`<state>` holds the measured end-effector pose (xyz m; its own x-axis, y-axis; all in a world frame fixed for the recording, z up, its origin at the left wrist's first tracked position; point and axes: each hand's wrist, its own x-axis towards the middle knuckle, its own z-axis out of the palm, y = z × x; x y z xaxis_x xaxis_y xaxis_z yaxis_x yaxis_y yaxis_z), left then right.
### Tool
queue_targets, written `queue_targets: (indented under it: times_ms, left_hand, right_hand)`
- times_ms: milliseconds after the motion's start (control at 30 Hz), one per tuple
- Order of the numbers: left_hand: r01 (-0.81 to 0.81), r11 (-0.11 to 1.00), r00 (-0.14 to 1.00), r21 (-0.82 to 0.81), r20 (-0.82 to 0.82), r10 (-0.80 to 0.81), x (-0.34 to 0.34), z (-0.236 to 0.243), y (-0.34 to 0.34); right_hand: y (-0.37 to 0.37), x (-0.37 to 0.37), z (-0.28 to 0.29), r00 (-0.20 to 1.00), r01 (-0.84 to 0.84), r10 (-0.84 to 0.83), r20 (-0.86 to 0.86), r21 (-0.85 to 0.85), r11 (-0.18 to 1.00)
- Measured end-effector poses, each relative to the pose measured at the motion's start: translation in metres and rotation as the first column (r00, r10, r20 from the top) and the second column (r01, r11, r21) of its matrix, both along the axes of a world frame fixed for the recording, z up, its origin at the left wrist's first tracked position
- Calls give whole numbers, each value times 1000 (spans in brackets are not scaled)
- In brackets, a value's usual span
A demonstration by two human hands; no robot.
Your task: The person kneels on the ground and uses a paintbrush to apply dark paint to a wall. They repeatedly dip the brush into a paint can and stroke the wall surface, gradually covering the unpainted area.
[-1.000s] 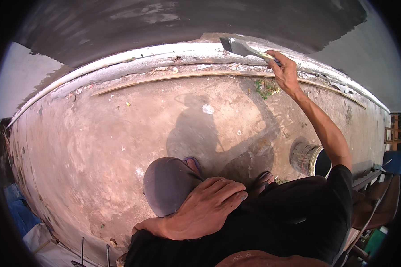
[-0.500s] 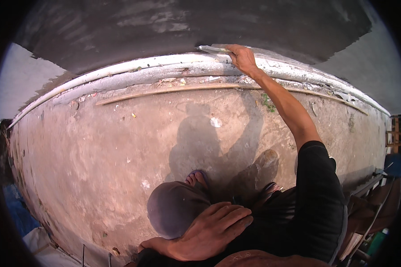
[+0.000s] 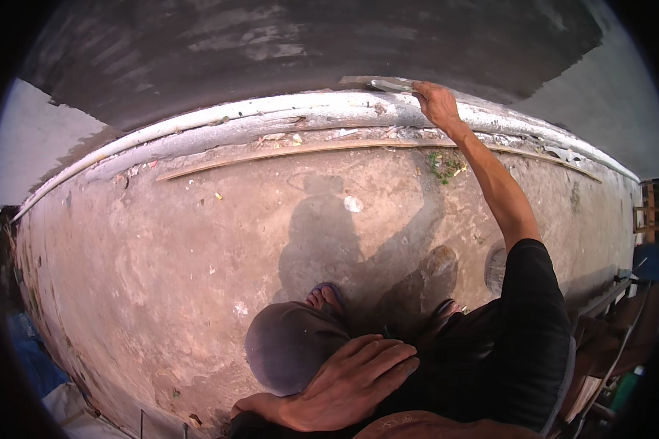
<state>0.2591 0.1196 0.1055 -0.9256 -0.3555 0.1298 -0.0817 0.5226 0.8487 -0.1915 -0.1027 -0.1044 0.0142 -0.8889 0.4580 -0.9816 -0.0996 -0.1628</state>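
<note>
My right hand [image 3: 438,106] is closed around a flat scraper [image 3: 392,86], held against the foot of the dark, patchily coated wall [image 3: 241,51], just above the white pipe [image 3: 234,110]. My left hand [image 3: 355,377] lies over my bent left leg [image 3: 293,344], below the knee at picture bottom, fingers stretched and loosely together, holding nothing visible. My sandalled left foot [image 3: 326,296] stands on the stained concrete floor [image 3: 146,256]. A round bucket [image 3: 495,269] is mostly hidden behind my right arm.
A long thin plank [image 3: 256,154] lies along the wall, with litter and a small weed patch [image 3: 443,167]. A wooden frame [image 3: 646,219], a blue container [image 3: 648,260] and a railing stand at the right edge. Blue sheeting [image 3: 33,351] lies at the left edge.
My right hand with the scraper moved left to the wall's foot, then back slightly rightward. My arm now hides most of the bucket. My left hand has shifted slightly.
</note>
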Motion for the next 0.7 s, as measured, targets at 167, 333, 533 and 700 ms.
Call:
queue_targets:
  times_ms: [167,333,533,700]
  left_hand:
    - [-6,999,1000,-32,19,7,0,1,-1]
    - [-12,999,1000,-46,8,12,-2,-1,-1]
    - [-22,999,998,-48,63,25,-12,13,-4]
    - [-21,999,999,-50,47,24,-8,3,1]
  right_hand:
    - [-11,25,23,993,-95,97,67,-36,995]
    - [-53,75,15,980,-184,183,77,12,983]
    - [-61,74,5,992,-112,118,-47,109,988]
    - [-25,20,3,994,-25,38,-107,119,993]
